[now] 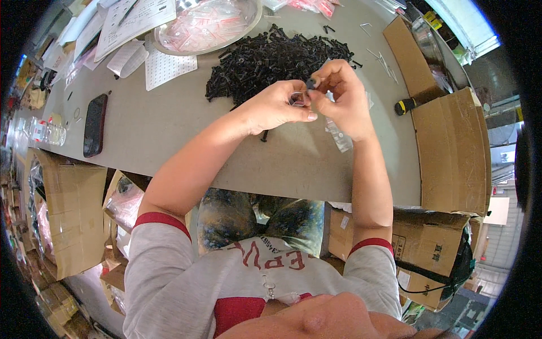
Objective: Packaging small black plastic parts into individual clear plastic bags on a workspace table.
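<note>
Over the near edge of a heap of black bolts (257, 68), my two hands meet. My left hand (274, 107) is closed, with what looks like a small clear plastic bag (297, 99) between thumb and fingers. Fingertips of my right hand (347, 99) pinch a small black bolt (311, 83), its round end showing close to the bag's side. Most of that bolt is hidden by the fingers. Under the right hand, more clear plastic bags (340, 138) lie on the table. One loose bolt (264, 136) rests below my left wrist.
On the grey table (186, 130) stands a metal bowl (257, 17) of clear bags with red edges. Papers (135, 28) and a phone (95, 125) lie left. Hex keys (384, 65), a black-and-yellow tool (404, 107) and cardboard boxes (449, 150) are right.
</note>
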The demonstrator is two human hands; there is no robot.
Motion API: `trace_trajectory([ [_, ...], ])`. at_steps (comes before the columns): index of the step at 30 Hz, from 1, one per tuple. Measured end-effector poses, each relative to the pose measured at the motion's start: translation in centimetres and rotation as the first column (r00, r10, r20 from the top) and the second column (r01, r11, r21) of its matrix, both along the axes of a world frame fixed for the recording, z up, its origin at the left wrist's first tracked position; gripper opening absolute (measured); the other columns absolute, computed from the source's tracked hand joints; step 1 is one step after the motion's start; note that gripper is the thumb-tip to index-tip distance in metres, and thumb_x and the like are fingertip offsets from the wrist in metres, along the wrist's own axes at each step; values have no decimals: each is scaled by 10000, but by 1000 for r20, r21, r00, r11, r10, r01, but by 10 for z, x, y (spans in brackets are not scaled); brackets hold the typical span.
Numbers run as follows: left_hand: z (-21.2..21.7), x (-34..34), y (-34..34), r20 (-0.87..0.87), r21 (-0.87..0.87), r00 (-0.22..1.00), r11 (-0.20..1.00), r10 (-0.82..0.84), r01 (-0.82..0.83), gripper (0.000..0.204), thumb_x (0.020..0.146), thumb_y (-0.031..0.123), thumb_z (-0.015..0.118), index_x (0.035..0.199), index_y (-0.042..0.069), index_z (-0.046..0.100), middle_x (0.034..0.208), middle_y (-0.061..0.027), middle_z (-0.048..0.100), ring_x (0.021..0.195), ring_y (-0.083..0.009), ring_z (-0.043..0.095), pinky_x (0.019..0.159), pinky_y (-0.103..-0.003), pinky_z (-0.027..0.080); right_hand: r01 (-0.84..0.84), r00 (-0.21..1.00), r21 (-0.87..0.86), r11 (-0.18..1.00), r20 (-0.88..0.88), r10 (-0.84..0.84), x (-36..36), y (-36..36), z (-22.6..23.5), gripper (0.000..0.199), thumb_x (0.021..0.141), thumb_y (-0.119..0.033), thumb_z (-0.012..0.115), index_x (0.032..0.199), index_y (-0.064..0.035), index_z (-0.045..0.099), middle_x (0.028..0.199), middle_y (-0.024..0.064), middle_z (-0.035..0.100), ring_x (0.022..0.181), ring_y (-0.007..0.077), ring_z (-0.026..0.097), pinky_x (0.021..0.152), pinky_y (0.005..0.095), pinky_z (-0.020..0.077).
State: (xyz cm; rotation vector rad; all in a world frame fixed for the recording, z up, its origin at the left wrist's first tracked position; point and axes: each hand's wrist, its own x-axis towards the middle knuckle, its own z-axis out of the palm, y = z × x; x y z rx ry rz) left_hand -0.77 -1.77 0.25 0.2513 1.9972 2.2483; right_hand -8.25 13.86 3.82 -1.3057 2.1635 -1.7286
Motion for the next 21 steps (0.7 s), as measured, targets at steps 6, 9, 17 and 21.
trace_trajectory([
  [6,8,1,-10,91,89,996,996,7,-15,179,862,201,657,959,97,549,877,21,564,833,-72,540,757,-259,476,-72,981,-104,992,170,89,-11,2,-4,155,827,-15,628,954,-13,541,815,-2,572,764,69,548,678,227,459],
  [9,13,1,-16,46,323,989,935,140,-147,153,888,222,632,961,119,546,924,10,572,899,-105,548,776,-333,496,-61,997,185,981,-38,69,-9,1,-12,129,804,-49,625,926,-15,604,807,77,616,755,178,611,690,292,488],
  [17,14,-6,-18,-96,276,824,810,559,-518,207,880,276,653,924,116,529,864,18,546,774,-63,511,652,-234,435,34,915,420,907,-377,140,21,-22,-32,180,720,-122,671,890,-68,641,869,151,615,810,351,610,729,425,501],
  [21,11,-5,-14,-44,229,839,823,543,-520,233,871,295,663,916,116,521,864,18,544,789,-67,509,663,-241,431,36,898,480,876,-401,183,9,-12,-35,182,699,-77,639,880,-61,624,857,158,617,785,361,613,726,434,502],
])
